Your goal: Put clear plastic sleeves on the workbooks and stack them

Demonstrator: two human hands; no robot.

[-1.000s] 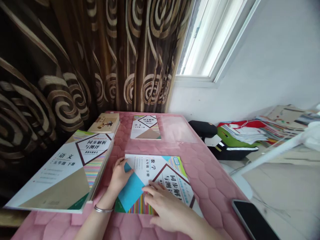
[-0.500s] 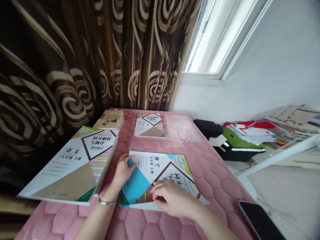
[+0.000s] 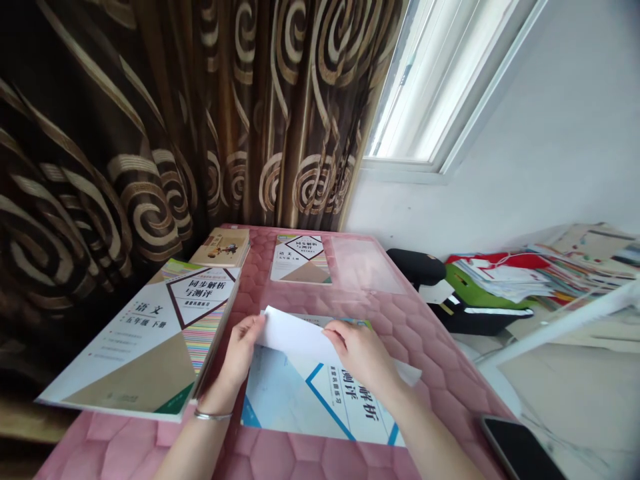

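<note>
A workbook (image 3: 300, 400) lies in front of me on the pink quilted table (image 3: 320, 457). Its front cover (image 3: 295, 337) is lifted and folded back, white underside up, and the pale title page with blue lines shows below. My left hand (image 3: 240, 357), a bangle on its wrist, presses on the book's left edge by the spine with fingers bent. My right hand (image 3: 363, 357) is closed on the raised cover near its middle.
A stack of large workbooks (image 3: 145, 337) lies at the left, a small book (image 3: 223, 247) behind it. Another workbook (image 3: 301, 259) and a clear plastic sleeve (image 3: 365, 265) lie at the back. A phone (image 3: 520, 450) rests at the right edge. Paper piles (image 3: 525, 273) sit beyond, a curtain (image 3: 150, 113) behind.
My right hand has lifted the front cover and swung it away from me, so the coloured cover is replaced by the title page. The left hand stays on the left edge.
</note>
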